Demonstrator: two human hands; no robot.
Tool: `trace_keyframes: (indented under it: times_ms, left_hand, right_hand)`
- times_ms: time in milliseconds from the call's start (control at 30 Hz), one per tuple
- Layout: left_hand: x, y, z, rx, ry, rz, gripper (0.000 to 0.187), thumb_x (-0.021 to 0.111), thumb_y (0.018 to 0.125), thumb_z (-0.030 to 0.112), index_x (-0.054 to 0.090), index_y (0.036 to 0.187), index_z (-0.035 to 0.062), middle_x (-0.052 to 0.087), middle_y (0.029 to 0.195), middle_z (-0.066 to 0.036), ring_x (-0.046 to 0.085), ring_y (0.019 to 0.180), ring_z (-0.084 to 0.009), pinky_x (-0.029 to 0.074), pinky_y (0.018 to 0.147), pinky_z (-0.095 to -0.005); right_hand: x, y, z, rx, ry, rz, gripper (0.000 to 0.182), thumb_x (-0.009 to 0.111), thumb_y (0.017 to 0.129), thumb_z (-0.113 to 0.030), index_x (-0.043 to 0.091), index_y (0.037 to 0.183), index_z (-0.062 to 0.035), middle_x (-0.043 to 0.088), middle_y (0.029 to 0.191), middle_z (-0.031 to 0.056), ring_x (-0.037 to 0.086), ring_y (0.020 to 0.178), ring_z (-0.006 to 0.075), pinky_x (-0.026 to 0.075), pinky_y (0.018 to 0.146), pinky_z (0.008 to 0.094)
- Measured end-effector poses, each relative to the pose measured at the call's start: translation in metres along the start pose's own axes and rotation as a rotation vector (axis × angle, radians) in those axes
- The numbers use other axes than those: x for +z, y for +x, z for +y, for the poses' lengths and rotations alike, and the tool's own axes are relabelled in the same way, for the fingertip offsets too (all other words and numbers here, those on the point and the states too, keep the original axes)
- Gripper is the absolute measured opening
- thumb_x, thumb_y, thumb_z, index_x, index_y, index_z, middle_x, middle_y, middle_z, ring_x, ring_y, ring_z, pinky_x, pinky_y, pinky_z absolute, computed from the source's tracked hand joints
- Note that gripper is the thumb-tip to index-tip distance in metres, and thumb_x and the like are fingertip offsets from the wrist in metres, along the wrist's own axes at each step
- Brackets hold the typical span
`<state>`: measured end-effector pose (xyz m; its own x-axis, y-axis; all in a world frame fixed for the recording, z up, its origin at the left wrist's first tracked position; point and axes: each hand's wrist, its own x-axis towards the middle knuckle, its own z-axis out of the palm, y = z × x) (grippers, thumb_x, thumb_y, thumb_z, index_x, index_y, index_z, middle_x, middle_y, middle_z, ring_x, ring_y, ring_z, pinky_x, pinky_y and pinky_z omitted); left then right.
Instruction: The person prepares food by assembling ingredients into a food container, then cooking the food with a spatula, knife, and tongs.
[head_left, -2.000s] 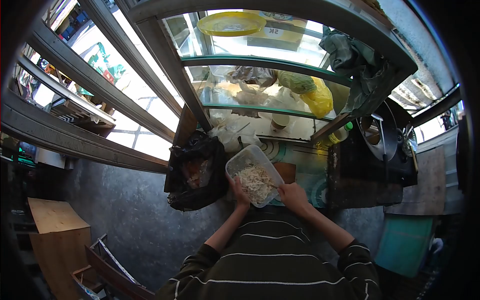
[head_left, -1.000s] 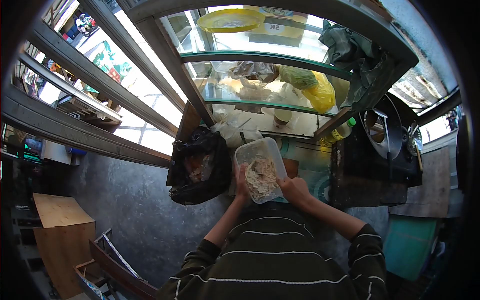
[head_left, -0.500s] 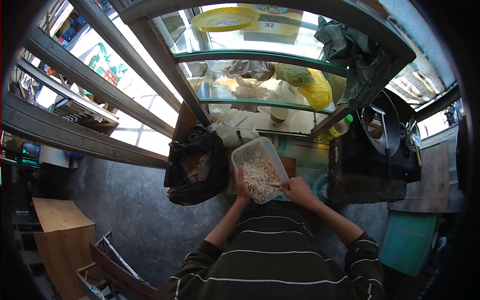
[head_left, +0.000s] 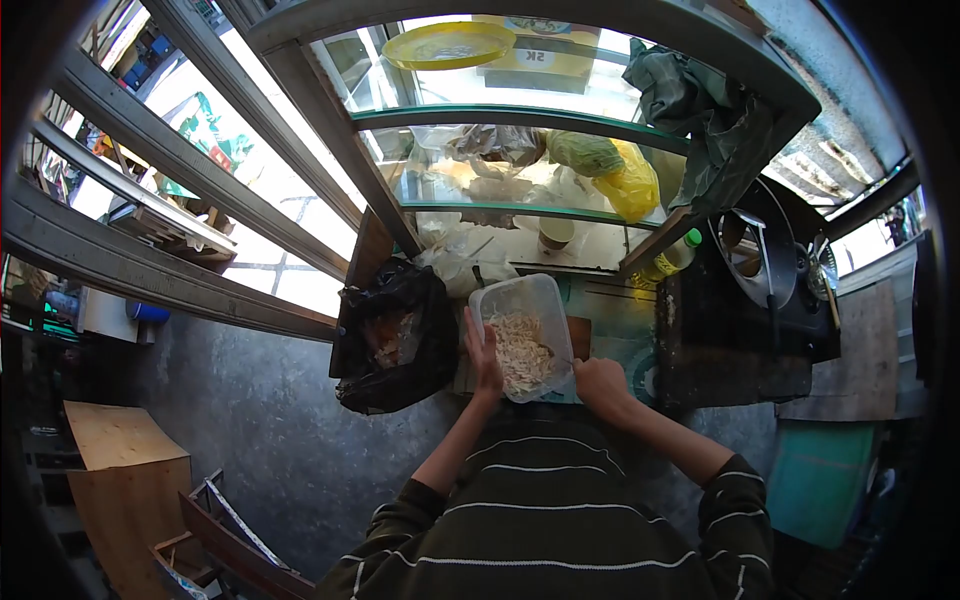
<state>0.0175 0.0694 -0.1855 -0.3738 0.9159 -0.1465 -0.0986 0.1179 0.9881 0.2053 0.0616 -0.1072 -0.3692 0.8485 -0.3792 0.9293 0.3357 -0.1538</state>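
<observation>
A translucent plastic container sits in front of me at the counter edge, partly filled with pale shredded food, perhaps shredded chicken. My left hand lies along the container's left wall, fingers stretched out and pressed flat against it. At the lower right rim, my right hand is closed around a thin utensil, of which only a short dark bit shows; its tip is hard to make out among the shreds. Left of the container stands a black plastic bag, open at the top, with orange-brown contents partly visible.
A glass display case frame rises ahead, with a yellow plate, a yellow bag and a cup. A green-capped bottle stands right, beside the dark stove with a metal pan. Clear plastic bags lie behind the container.
The container has turned slightly and shifted a little right and away. My left fingers have straightened along its wall. My right hand has moved slightly right, out to the rim.
</observation>
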Motion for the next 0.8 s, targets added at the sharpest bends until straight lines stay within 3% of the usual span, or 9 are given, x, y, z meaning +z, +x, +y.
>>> trace_keyframes:
  times_ms: [33,133,333,367,433,500,600,667,800]
  left_hand:
    - [-0.001,0.0,-0.003,0.004,-0.005,0.007,0.074,0.038,0.088,0.051,0.012,0.14,0.0054,0.015,0.142,-0.019,0.017,0.13,-0.0301,0.011,0.105,-0.0357]
    - [-0.002,-0.001,-0.007,-0.016,-0.187,0.013,0.071,0.038,0.089,0.05,0.014,0.139,0.0049,0.022,0.137,-0.017,0.026,0.125,-0.0286,0.019,0.103,-0.0359]
    - [-0.009,-0.004,-0.014,-0.081,-0.604,0.019,0.062,0.039,0.09,0.046,0.023,0.133,0.0041,0.041,0.125,-0.015,0.045,0.113,-0.0255,0.036,0.096,-0.0366]
    - [-0.016,-0.002,-0.025,-0.065,-0.613,0.025,0.062,0.039,0.09,0.046,0.023,0.133,0.0041,0.041,0.125,-0.015,0.045,0.113,-0.0255,0.036,0.096,-0.0366]
    - [-0.028,0.008,-0.048,-0.04,-0.679,0.025,0.068,0.038,0.091,0.047,0.015,0.139,0.0043,0.028,0.136,-0.015,0.031,0.124,-0.0234,0.022,0.103,-0.0325]
    - [-0.036,0.005,-0.035,-0.01,-0.638,0.074,0.064,0.038,0.09,0.048,0.021,0.134,0.0041,0.035,0.131,-0.015,0.037,0.119,-0.0247,0.028,0.1,-0.0345]
    - [-0.049,-0.001,-0.027,0.003,-0.595,0.131,0.062,0.038,0.089,0.049,0.027,0.129,0.0034,0.042,0.125,-0.015,0.044,0.114,-0.0262,0.035,0.097,-0.0366]
    - [-0.06,-0.009,-0.039,-0.054,-0.611,0.113,0.065,0.037,0.088,0.053,0.031,0.128,0.0019,0.045,0.123,-0.016,0.046,0.113,-0.0276,0.036,0.097,-0.0377]
    - [-0.079,-0.025,-0.062,-0.18,-0.813,0.043,0.057,0.04,0.09,0.048,0.035,0.124,0.0035,0.048,0.117,-0.01,0.047,0.109,-0.0208,0.036,0.094,-0.0331]
  right_hand:
    - [0.006,-0.002,0.001,-0.006,-0.006,0.003,0.017,0.05,0.078,-0.013,0.062,0.088,-0.0046,0.06,0.069,0.0174,0.061,0.063,0.0332,0.049,0.056,0.0428]
    - [0.019,-0.003,0.006,-0.009,0.524,0.005,0.018,0.058,0.076,-0.016,0.066,0.082,-0.0008,0.062,0.072,0.0197,0.062,0.068,0.033,0.048,0.062,0.0373]
    - [-0.001,0.01,0.005,-0.019,0.56,0.002,0.029,0.057,0.08,-0.028,0.066,0.083,-0.001,0.061,0.07,0.0198,0.06,0.066,0.034,0.047,0.063,0.0377]
    - [-0.012,0.012,0.002,0.024,0.512,-0.025,0.033,0.054,0.082,-0.033,0.066,0.084,-0.0025,0.06,0.071,0.0209,0.06,0.071,0.0366,0.047,0.066,0.0396]
    - [-0.018,0.025,0.013,0.067,0.601,-0.105,0.042,0.05,0.084,-0.042,0.065,0.091,-0.0032,0.061,0.071,0.0199,0.061,0.071,0.0344,0.047,0.066,0.038]
    - [-0.03,0.04,0.022,0.199,0.809,-0.011,0.048,0.049,0.085,-0.045,0.061,0.104,-0.003,0.063,0.076,0.0117,0.06,0.06,0.0179,0.048,0.057,0.0367]
    - [-0.014,0.081,0.05,0.184,0.963,0.173,0.054,0.056,0.082,-0.041,0.05,0.119,-0.0034,0.059,0.096,0.0116,0.059,0.077,0.0174,0.049,0.065,0.0353]
    - [0.016,0.122,0.067,0.156,0.777,0.587,0.067,0.064,0.077,-0.032,0.035,0.131,-0.0048,0.049,0.115,0.0145,0.053,0.099,0.0219,0.046,0.077,0.0342]
    - [0.062,0.194,0.075,0.244,0.981,0.84,0.088,0.076,0.064,-0.019,0.025,0.134,-0.0048,0.044,0.119,0.0175,0.047,0.107,0.0289,0.038,0.09,0.0389]
